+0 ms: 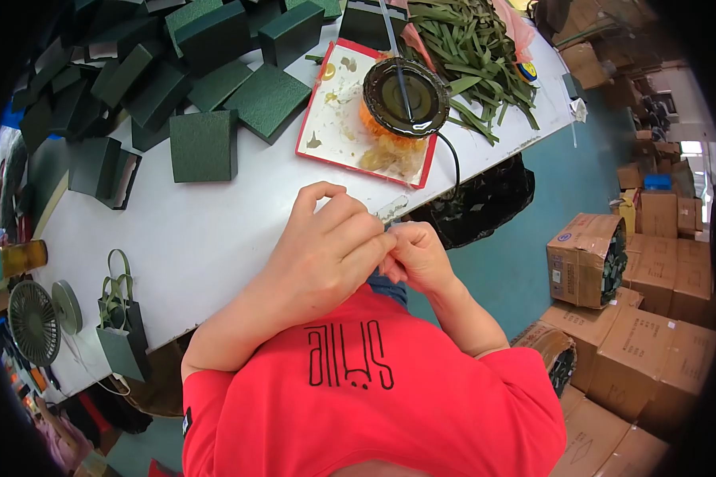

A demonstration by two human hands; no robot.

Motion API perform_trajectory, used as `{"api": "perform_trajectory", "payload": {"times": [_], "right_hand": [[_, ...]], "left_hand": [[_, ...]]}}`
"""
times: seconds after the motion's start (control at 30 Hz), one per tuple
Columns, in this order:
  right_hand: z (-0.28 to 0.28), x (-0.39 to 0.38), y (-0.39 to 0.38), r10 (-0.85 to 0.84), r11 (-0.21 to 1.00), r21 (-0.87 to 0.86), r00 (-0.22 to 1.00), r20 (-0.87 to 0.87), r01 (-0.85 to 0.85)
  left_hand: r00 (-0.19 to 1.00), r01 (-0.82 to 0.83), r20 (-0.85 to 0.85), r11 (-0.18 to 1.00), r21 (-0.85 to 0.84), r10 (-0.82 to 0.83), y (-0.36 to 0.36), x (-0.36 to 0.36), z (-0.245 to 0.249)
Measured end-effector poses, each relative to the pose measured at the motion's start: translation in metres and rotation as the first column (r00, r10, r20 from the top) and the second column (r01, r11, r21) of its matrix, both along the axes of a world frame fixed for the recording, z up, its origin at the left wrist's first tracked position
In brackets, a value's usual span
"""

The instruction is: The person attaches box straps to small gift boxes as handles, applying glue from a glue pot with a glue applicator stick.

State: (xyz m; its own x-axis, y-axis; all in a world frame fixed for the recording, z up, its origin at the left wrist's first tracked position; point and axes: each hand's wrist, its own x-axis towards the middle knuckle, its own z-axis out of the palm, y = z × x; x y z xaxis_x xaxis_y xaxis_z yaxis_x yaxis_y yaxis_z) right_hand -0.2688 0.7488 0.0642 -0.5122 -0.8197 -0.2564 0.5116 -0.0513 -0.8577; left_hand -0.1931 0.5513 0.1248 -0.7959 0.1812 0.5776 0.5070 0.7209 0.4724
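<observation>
My left hand (pixel 326 246) is in front of my chest at the table's edge, its thumb and fingers pinched together, the index finger bent and raised. My right hand (pixel 422 258) touches its fingertips, with the fingers curled closed. Anything between the fingertips is too small or hidden to make out. Just beyond both hands lies a red-rimmed white tray (pixel 316 119) with yellowish residue, and a round pot (pixel 410 95) of dark liquid with a stick in it stands there.
Dark green boxes (pixel 203 147) are piled at the back left. Green ribbon strips (pixel 461 48) lie at the back right. A green bag (pixel 123 346) and a fan (pixel 34 322) stand at the left. Cardboard boxes (pixel 636 358) are stacked on the floor at right.
</observation>
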Motion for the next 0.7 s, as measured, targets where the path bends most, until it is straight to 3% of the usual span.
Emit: {"api": "perform_trajectory", "payload": {"times": [0.1,0.2,0.3,0.7], "right_hand": [[0.006,0.0,-0.001,0.027,1.0,0.008,1.0,0.001,-0.027],[0.01,-0.003,-0.002,0.112,0.993,-0.034,0.994,-0.006,-0.112],[0.003,-0.003,-0.001,0.143,0.982,-0.124,0.99,0.003,-0.142],[0.009,-0.002,0.0,0.152,0.988,0.002,0.987,0.059,-0.152]], "left_hand": [[0.999,-0.05,0.024,0.997,0.061,0.049,0.003,0.001,0.006],[0.993,-0.116,0.057,0.958,0.261,0.105,0.002,0.001,0.002],[0.997,-0.036,0.075,0.956,0.292,0.015,-0.002,0.001,0.002],[0.992,0.052,0.106,0.978,0.203,-0.075,-0.002,0.002,-0.001]]}}
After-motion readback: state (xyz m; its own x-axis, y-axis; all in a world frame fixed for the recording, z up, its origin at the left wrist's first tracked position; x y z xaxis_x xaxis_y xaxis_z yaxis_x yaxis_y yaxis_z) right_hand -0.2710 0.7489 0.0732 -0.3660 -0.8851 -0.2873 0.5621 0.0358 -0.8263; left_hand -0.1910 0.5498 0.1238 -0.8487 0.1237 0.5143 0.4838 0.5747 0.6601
